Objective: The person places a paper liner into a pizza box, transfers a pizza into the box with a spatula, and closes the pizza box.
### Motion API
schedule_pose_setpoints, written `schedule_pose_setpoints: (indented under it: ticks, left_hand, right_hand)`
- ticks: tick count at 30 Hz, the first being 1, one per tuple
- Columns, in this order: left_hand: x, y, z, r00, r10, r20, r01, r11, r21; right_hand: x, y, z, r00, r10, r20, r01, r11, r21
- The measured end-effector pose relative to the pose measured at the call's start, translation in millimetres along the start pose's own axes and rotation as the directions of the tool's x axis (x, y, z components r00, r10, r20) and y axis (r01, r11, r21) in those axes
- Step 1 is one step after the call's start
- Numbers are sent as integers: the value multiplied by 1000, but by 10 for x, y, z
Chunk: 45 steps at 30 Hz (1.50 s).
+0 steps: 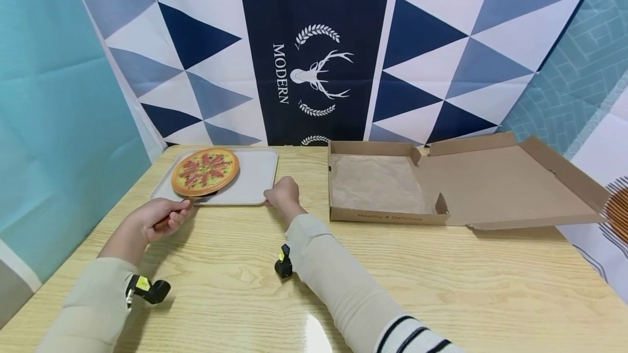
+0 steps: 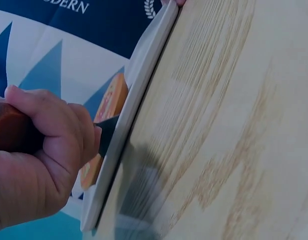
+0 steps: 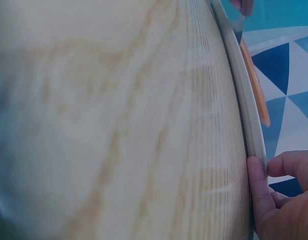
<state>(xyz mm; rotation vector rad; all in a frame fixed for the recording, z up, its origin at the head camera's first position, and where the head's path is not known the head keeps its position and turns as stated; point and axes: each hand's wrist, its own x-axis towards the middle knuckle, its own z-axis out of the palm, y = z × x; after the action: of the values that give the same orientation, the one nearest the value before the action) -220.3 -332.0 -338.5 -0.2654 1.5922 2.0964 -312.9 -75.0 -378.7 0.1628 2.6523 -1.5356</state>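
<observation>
A round pizza [image 1: 205, 171] with red and green topping lies on the left part of a white tray [image 1: 257, 170]. My left hand [image 1: 164, 217] grips the brown handle of a spatula [image 2: 108, 134], fingers curled round it. Its dark blade crosses the tray's near rim and meets the pizza's near edge; how far it goes beneath cannot be made out. At the tray's near right corner, my right hand [image 1: 284, 195] pinches the rim between thumb and fingers, as the right wrist view also shows [image 3: 288, 200].
To the right stands an open cardboard pizza box [image 1: 387, 217], lined with brown paper [image 1: 375, 181]. Its lid [image 1: 505, 184] is folded out to the right. Everything rests on a wooden table [image 1: 235, 287], with a patterned cloth [image 1: 314, 70] hanging behind.
</observation>
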Motion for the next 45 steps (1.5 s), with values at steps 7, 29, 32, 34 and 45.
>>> schedule_pose_setpoints:
  ticks: [7, 29, 32, 34, 45]
  left_hand:
    - [-77, -6, 85, 999, 4, -38, -1, 996, 88]
    - [-202, 33, 382, 999, 41, -27, -36, 988, 148]
    - [-211, 25, 404, 999, 46, -7, -45, 988, 147]
    - [-219, 18, 415, 999, 52, 6, -52, 987, 149]
    - [-277, 5, 507, 999, 50, 17, -52, 987, 155]
  right_hand:
    - [-2, -10, -20, 1000, -8, 6, 8, 1000, -11]
    - [-19, -74, -1, 999, 30, 20, -29, 999, -41]
    - [-12, -57, -18, 999, 38, 30, -37, 998, -45]
    - [-14, -41, -36, 998, 38, 42, -37, 999, -34]
    - [-63, 23, -164, 990, 2, 138, -13, 997, 80]
